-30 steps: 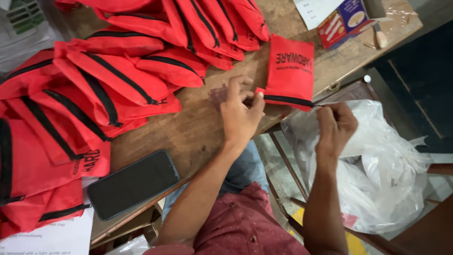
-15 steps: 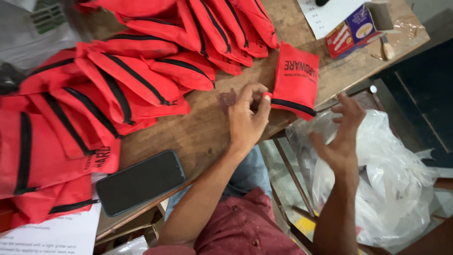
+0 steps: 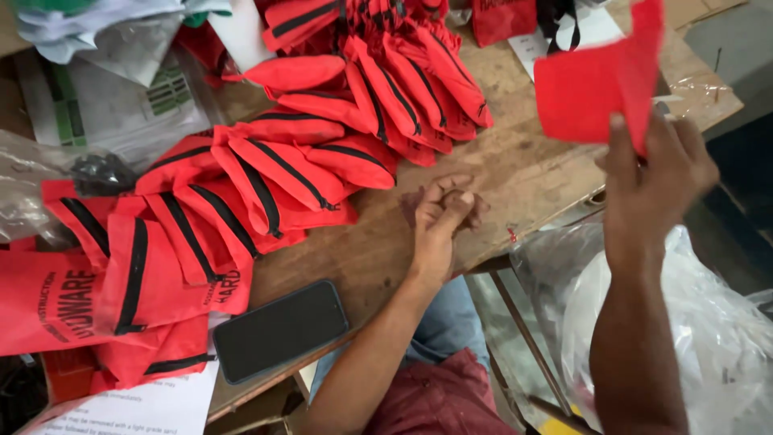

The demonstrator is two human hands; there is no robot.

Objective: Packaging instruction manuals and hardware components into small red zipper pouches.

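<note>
A: While the right hand (image 3: 656, 165) was raised over the table's far corner, we noted it pinching a red pouch (image 3: 600, 80), thumb in front, fingers behind, the pouch hanging flat and clear of the wood.

B: And the left hand (image 3: 441, 217)?

A: Curled loosely, knuckles resting on the wooden table (image 3: 531, 173), gripping nothing we could make out. It lay just beside the fanned rows of red zip pouches (image 3: 322, 173), not touching them.

B: How did we judge the handling?

A: The cloth looked thin and limp, so we thought a pinch near one edge would let it droop; a grip nearer the middle, or a second hand under it, would keep it flat. We also thought the zip side should be kept facing the same way as the laid-out rows, which overlapped like shingles with black zips showing.

B: Surface and surroundings?

A: Worn bare planks, stained near the left hand. A dark phone (image 3: 280, 330) lay face up by the near edge, well apart from both hands. Printed paper sheets (image 3: 153, 403) poked from under the pouches at lower left. Clear plastic bags (image 3: 725, 338) sat below the table on the right, under the raised arm. More plastic wrap and paper crowded the upper left. We wore a red shirt and jeans, seated.
</note>
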